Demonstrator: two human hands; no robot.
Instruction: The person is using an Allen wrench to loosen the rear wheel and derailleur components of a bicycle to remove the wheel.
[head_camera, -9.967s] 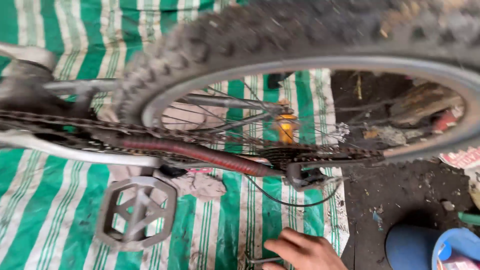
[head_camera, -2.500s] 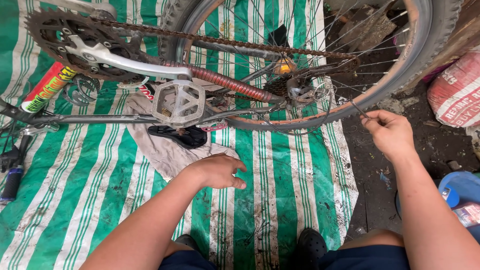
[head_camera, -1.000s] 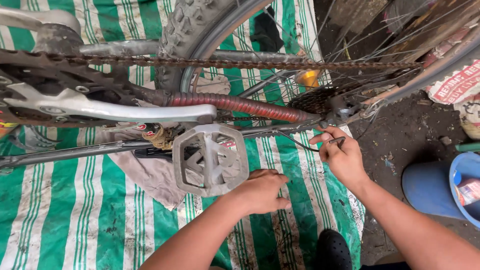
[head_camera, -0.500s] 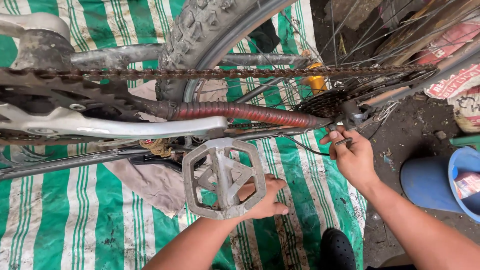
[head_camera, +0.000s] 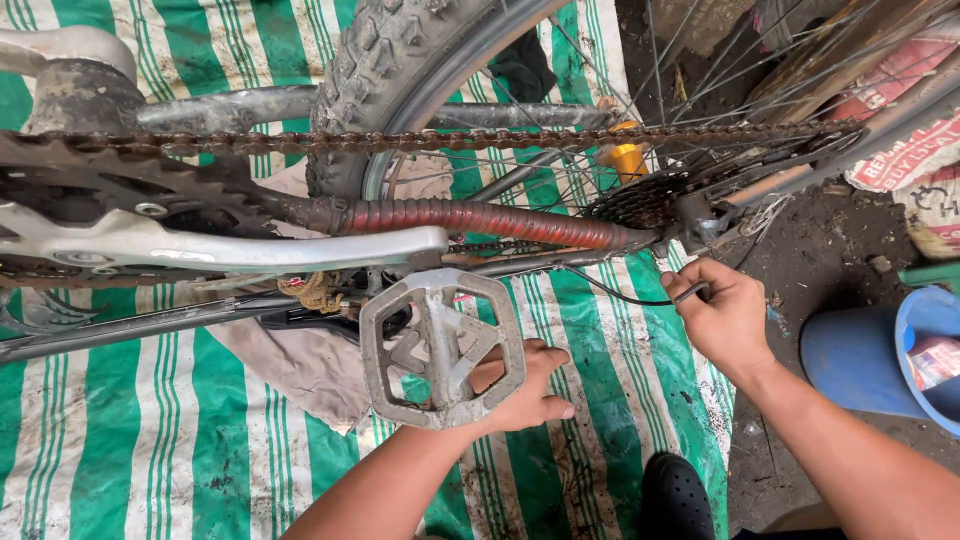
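Green and white striped tarp (head_camera: 120, 440) covers the ground, with dark muddy dirt past its right edge. An upside-down bike sits over it, so on the far left you get the toothed chainring (head_camera: 90, 200) and the silver crank arm (head_camera: 210, 245) running right to a grey cage pedal (head_camera: 440, 350). A dirty cloth (head_camera: 300, 370) lies on the tarp under the frame. The pedal hangs right in front of the left hand (head_camera: 525, 385), which rests flat on the tarp behind it, fingers spread and holding nothing. Above that, the rusty chain (head_camera: 450, 140) runs across the top, the knobby tyre (head_camera: 385, 70) cuts in from above, and a chainstay wrapped in reddish tape (head_camera: 480, 220) leads to the rear sprockets (head_camera: 640, 200). The right hand (head_camera: 725, 315) is just below the derailleur (head_camera: 705, 225), fingers pinched on the end of a thin black cable (head_camera: 625, 295). Far right: a blue bucket (head_camera: 880, 360) with a colourful packet inside, and a white sack with red print (head_camera: 900, 145) behind the wheel. A black shoe (head_camera: 675, 495) pokes in at the bottom.
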